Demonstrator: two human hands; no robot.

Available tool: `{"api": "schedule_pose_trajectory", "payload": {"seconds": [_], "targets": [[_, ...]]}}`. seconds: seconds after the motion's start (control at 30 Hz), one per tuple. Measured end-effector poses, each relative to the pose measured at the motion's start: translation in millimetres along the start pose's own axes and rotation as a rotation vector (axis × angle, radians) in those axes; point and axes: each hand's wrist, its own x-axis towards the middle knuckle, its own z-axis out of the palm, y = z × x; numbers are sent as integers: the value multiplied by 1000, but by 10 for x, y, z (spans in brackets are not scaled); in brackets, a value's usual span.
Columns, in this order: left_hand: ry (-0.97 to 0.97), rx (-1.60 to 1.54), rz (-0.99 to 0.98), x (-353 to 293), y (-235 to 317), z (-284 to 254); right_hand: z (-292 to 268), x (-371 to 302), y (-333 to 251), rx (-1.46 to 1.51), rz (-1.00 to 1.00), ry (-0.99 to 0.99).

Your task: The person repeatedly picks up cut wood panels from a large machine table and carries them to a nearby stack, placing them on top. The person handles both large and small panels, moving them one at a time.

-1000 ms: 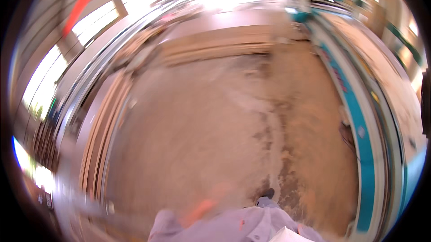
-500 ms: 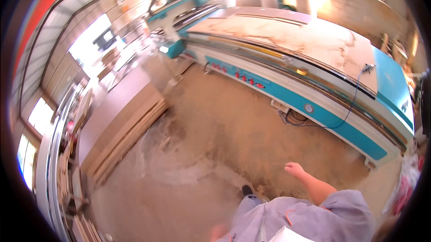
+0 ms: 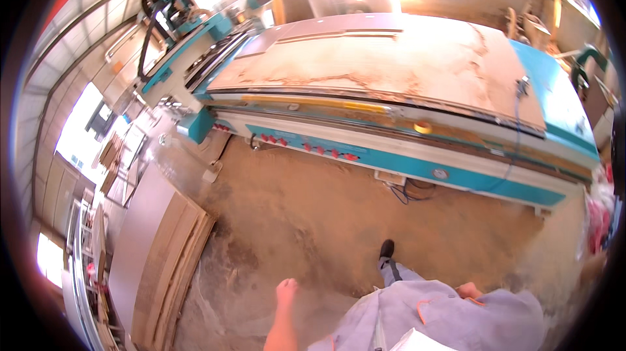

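Note:
My left hand hangs low over the dusty floor, its fingers curled in and nothing visible in them. Close against the grey jacket at my right side is my right hand; its fingers are partly hidden by the sleeve and too small to make out. Neither hand touches the long white and teal cutting machine ahead. On its bed lies a large pale board marked with brown dust, with a thin strip of board on top. A yellow tape roll sits on its near ledge.
Stacked boards stand to my left. The machine's teal head and gantry rise at the far left. A small tool with a blue hose rests at the board's right end. A loose cable hangs beneath the machine. Plastic bags lie far right.
The view has swung, and the machine and board stack have shifted left. My left hand has swung forward from the lower edge; my right hand has drawn back to my side. One shoe shows farther forward.

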Motion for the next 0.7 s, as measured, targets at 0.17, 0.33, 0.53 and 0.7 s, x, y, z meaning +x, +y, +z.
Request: {"api": "schedule_pose_trajectory", "payload": {"seconds": [0.17,0.33,0.53,0.7], "targets": [[-195,273,-44,636,735,734,-1721,1296,-917,-297,-428,543],[-233,373,34,1209,2092,1309,-4577,1749,-1822,783,-477,608],[-132,341,415,3059,3674,2334,-7101,2009,-2089,1145,-573,752],[-149,148,768,4460,5762,3719,-8120,2391,-1614,1206,-364,814]]}}
